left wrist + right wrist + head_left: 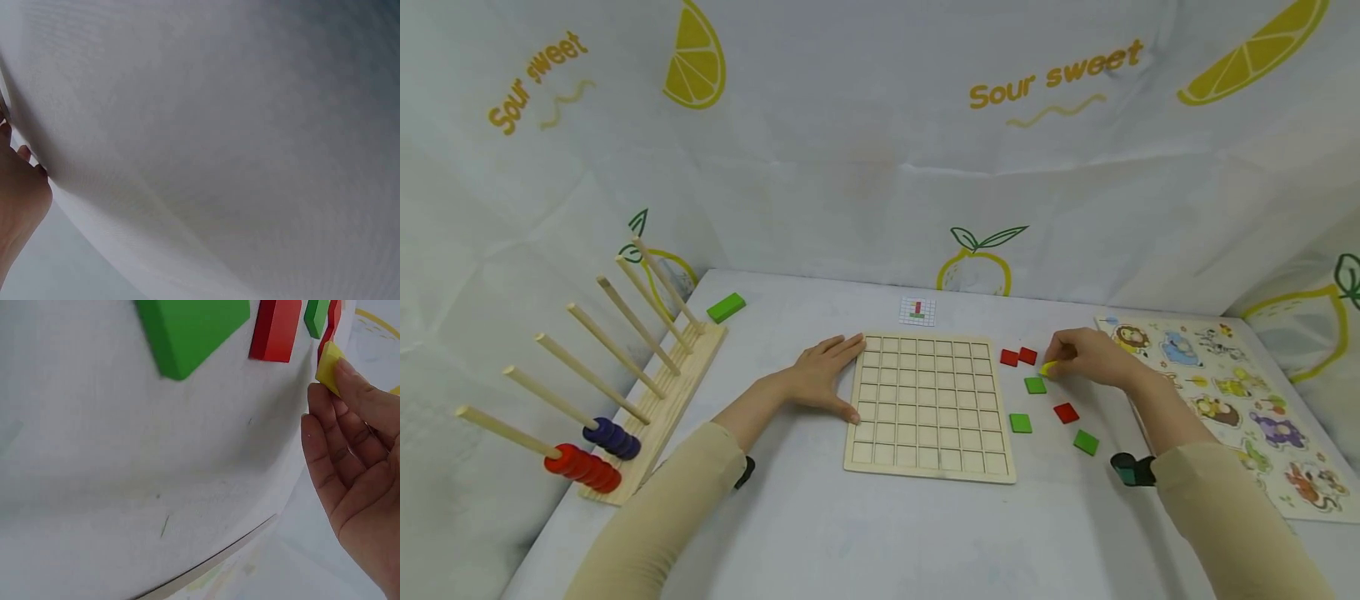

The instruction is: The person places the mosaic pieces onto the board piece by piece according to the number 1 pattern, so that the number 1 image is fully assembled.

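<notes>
A pale wooden grid board (928, 407) lies on the table with its square cells bare. My left hand (822, 375) rests at its left edge, thumb and fingers spread and touching the rim. To the right of the board, my right hand (1086, 357) pinches a yellow tile (329, 367) between thumb and fingers. Close by lie red tiles (1065, 412) and green tiles (1020, 423), scattered on the white cloth. In the left wrist view only part of the left hand (22, 194) shows at the edge.
A small printed pattern card (917, 312) lies behind the board. On the left stands a peg rack (673, 392) with red rings (582, 467) and purple rings (612, 438); a green block (726, 307) lies behind it. An animal puzzle board (1247, 408) is at the right.
</notes>
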The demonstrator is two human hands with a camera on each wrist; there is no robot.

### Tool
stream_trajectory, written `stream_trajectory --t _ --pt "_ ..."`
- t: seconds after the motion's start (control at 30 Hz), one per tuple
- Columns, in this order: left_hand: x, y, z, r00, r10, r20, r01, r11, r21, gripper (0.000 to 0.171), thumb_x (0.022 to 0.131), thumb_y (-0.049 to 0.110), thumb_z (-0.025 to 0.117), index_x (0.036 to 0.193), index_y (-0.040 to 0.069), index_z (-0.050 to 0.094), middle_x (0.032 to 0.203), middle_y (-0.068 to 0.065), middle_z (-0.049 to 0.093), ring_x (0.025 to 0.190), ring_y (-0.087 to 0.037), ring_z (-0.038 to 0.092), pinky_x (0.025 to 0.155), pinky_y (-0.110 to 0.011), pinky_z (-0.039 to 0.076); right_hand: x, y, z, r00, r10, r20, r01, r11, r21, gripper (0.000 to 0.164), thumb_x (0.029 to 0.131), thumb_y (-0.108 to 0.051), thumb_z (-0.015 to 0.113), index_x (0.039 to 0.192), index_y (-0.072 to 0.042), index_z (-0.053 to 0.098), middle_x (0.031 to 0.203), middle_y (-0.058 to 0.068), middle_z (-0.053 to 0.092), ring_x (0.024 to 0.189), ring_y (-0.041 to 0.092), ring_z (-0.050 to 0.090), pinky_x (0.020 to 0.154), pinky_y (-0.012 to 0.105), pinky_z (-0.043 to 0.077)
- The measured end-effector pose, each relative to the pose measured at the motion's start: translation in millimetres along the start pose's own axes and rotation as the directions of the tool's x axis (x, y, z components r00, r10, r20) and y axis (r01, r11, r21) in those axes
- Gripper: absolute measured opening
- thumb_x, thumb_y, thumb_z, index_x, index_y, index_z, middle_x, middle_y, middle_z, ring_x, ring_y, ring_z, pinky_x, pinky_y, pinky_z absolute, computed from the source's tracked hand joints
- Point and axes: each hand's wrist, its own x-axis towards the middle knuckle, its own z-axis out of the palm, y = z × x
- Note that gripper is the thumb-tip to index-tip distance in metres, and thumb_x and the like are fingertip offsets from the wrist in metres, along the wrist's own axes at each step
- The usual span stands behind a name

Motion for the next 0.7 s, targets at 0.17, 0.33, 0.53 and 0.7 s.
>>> stream_trajectory --t 0.17,0.33,0.53,0.7 --pt "-1.5 2.0 -1.7 1.0 0.002 -0.006 -0.002 1.0 0.0 0.122 0.071 0.063 0.079 0.161 0.017 0.01 0.17 0.0 0.003 0.157 -0.036 0.005 0.119 -0.067 0.017 5.7 -8.5 1.3 0.997 -0.041 -0.06 0.042 0.999 0.021 0.008 0.09 -0.011 0.069 0.096 -0.006 0.067 0.094 0.007 0.07 0.087 0.02 0.057 0.075 0.027 0.049" --pt "-1.8 2.6 -1.9 1.0 0.002 -0.004 -0.002 1.0 0.011 0.122 0.071 0.063 0.079 0.161 0.018 0.01 0.17 0.001 0.002 0.157 -0.035 0.004 0.12 -0.066 0.017 11.4 -22.0 3.0 0.995 -0.066 -0.081 0.069 0.997 0.038 0.011 0.089 -0.012 0.071 0.098 -0.007 0.069 0.092 0.007 0.07 0.084 0.016 0.06 0.074 0.026 0.05" --pt "-1.6 2.2 -2.1 1.0 0.002 -0.008 -0.002 1.0 0.01 0.122 0.071 0.062 0.079 0.161 0.017 0.01 0.17 0.0 0.002 0.157 -0.036 0.005 0.119 -0.067 0.017 18.8 -41.2 6.1 0.993 -0.088 -0.079 0.096 0.991 0.096 0.014 0.09 -0.014 0.072 0.1 -0.005 0.069 0.092 0.01 0.068 0.078 0.019 0.063 0.071 0.032 0.053" --pt "-1.5 1.8 -1.9 1.0 -0.002 -0.004 0.002 1.0 0.004 0.122 0.071 0.062 0.079 0.161 0.018 0.01 0.17 0.001 0.001 0.157 -0.035 0.003 0.12 -0.067 0.015 26.7 -53.3 12.1 0.991 -0.1 -0.092 0.11 0.988 0.108 0.015 0.089 -0.019 0.074 0.099 -0.008 0.07 0.094 0.01 0.068 0.074 0.018 0.059 0.064 0.029 0.049"
